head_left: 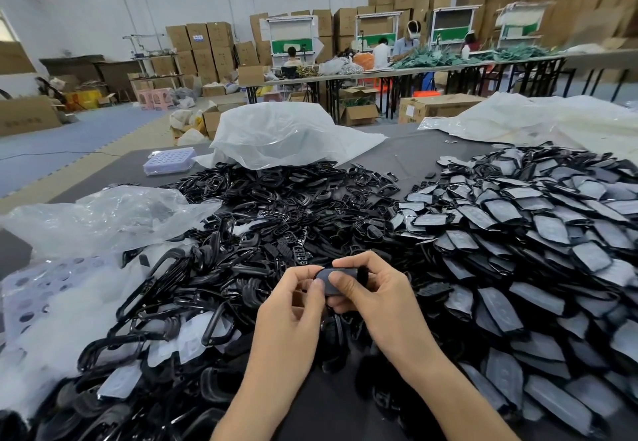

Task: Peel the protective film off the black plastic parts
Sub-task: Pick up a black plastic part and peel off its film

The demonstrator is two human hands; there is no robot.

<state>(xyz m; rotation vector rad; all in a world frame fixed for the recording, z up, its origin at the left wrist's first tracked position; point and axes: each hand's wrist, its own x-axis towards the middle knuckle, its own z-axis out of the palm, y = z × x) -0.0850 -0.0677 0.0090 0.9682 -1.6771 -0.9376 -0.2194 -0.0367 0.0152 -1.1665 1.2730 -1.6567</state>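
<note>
Both hands hold one black plastic part (334, 281) with a greyish film on its face, just above the table's middle. My left hand (295, 299) pinches its left end between thumb and fingers. My right hand (373, 288) grips its right side, thumb pressed on the film. To the right lies a big heap of film-covered parts (538, 243). In the middle and to the left lies a heap of black plastic frames (241, 233). Loose pieces of film (193, 337) lie among the frames at the lower left.
Crumpled clear plastic bags (103, 219) lie at the left, and a white bag (286, 136) sits at the back. A small lilac tray (169, 161) stands at the back left of the dark table (414, 154). Cardboard boxes and people at benches fill the room behind.
</note>
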